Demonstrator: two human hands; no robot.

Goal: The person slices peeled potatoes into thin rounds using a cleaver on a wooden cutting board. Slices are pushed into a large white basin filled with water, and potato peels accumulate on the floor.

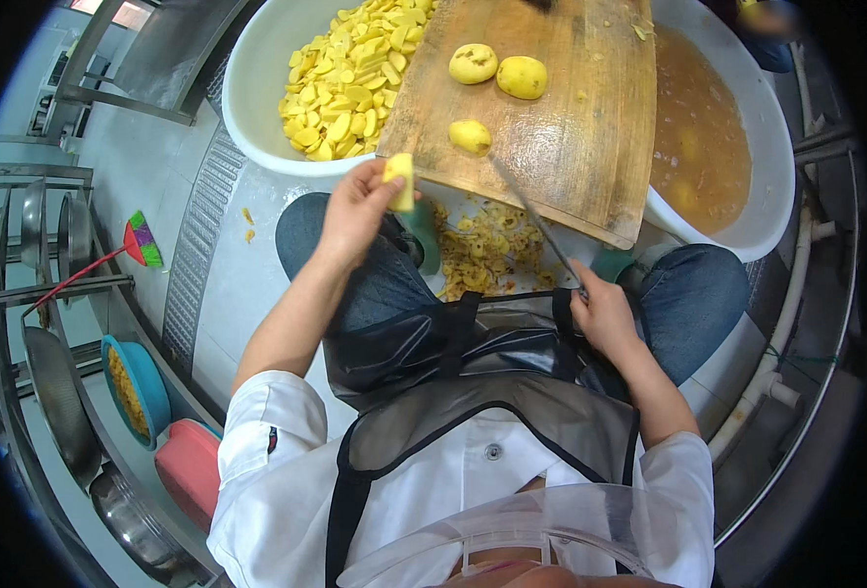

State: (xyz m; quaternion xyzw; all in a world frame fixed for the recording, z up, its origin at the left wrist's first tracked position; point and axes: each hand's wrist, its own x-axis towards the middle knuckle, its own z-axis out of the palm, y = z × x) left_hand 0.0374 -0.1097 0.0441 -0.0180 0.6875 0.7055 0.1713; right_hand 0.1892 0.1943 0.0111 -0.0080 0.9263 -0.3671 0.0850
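Observation:
My left hand (360, 206) pinches a piece of peeled potato (400, 182) at the near left corner of a wooden cutting board (588, 140). In my right hand (601, 309) is the handle of a knife (533, 209), whose narrow blade slants up over the board's near edge. Beside the blade's far end lies one small peeled potato (469, 137). Farther back, two more peeled potatoes, one at left (472, 64) and one at right (522, 77), rest side by side on the board. Left of the board, a large white tub (253, 110) holds many cut potato pieces (345, 81).
At right, a white tub (768, 169) holds brown, cloudy water. Potato peelings (492, 250) lie on the floor between my legs. A metal rack with pans, a blue basin (150, 389) and a pink basin (187, 470) stands left, near a red-handled broom (139, 242). Pipes run along the right.

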